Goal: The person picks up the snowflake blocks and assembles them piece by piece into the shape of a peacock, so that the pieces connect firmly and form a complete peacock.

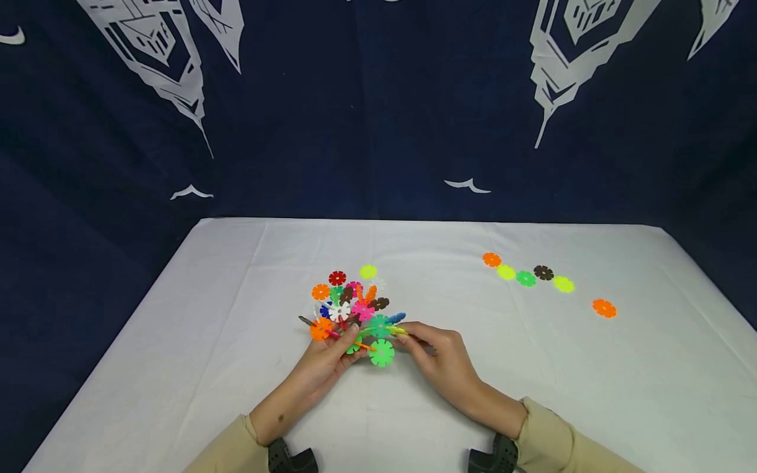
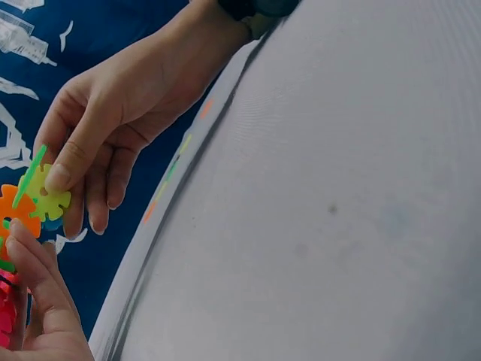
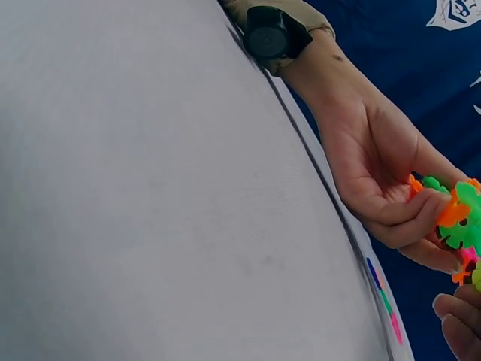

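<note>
While left hand (image 1: pixel 325 362) grips linked discs (image 1: pixel 378 325), right hand (image 1: pixel 439 353), angled inward, pinches yellow disc (image 2: pixel 52 203).

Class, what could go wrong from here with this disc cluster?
If the right hand twists the yellow disc it pinches, nearby joints in the cluster might slip. The left hand seems to bear the cluster, so a slack grip might drop it. The near green disc juts out, so it could get knocked off.

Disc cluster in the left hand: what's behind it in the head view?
Beyond the cluster, a red disc, an orange disc and a yellow disc lie on the white table. Anything directly behind the cluster is covered, so I can't tell.
</note>
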{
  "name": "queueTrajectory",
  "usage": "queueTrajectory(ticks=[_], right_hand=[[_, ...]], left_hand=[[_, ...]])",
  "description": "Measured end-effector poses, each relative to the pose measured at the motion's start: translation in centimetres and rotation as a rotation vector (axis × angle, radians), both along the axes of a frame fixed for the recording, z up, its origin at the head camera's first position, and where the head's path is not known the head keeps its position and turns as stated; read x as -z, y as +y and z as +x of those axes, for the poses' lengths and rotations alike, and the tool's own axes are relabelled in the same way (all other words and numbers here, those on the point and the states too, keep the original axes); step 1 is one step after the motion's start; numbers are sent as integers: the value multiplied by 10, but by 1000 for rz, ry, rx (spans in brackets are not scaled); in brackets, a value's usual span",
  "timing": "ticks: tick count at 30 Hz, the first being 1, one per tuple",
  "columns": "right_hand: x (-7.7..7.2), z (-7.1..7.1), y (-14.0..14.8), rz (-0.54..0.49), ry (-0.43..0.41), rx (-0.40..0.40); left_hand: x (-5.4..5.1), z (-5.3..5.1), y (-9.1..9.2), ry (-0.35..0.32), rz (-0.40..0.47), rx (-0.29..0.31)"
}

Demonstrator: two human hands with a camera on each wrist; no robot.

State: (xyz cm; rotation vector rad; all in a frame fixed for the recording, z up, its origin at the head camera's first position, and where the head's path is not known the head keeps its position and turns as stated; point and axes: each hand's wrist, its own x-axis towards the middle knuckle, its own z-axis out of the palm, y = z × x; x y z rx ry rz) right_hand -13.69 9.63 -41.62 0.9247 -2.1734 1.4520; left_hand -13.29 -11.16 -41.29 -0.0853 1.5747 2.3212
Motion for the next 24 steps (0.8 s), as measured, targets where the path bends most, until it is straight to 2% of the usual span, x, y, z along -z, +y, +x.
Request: queueTrajectory(ticks=[11,15,18,21,24], right_hand=[[-3,-3,-5,62,-30,62],[-7,-8,1,80,-48,54],[-12,-22,9,55,-133,68],[-13,-44,12,39,-250,110],[-11,-68,4,86,-317,125]], left_hand=[[-3,-1,-1,15,3,-41],[-7,-4,-6,2,48,-107],[-15,-11,-16,1,86,-202],[-24,-18,-28,3,109,-292],[-32,-23,-39,-2,128,-347]])
